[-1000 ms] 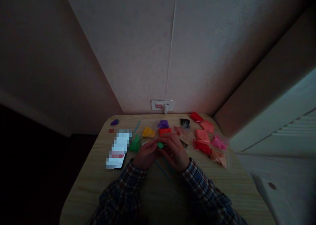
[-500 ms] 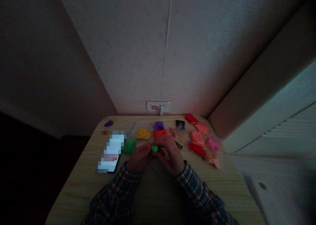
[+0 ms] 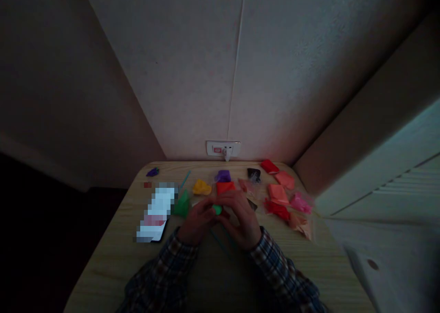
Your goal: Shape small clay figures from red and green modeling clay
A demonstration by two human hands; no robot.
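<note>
A small green lump of modelling clay [image 3: 217,209] is held between my two hands above the wooden table [image 3: 220,285]. My left hand [image 3: 196,219] closes on its left side with bent fingers. From the right, my right hand [image 3: 241,216] curls around it, thumb and fingertips pressed to it. Fingers cover part of the clay, so its full shape is hidden. Beneath my hands a thin blue-green stick [image 3: 221,243] lies on the table. Just left of my left hand is a green clay packet [image 3: 182,204].
A lit phone [image 3: 158,214] lies at the left, with a small purple piece [image 3: 152,172] behind it. Beyond my hands are yellow [image 3: 201,187], purple [image 3: 223,176] and orange-red [image 3: 226,187] packets. Several red and pink packets [image 3: 277,194] spread rightward. A wall socket [image 3: 223,148] holds a plug.
My left fingers have shifted up and over the green clay, which now shows less. The whole view has moved slightly, so everything sits a little further right.
</note>
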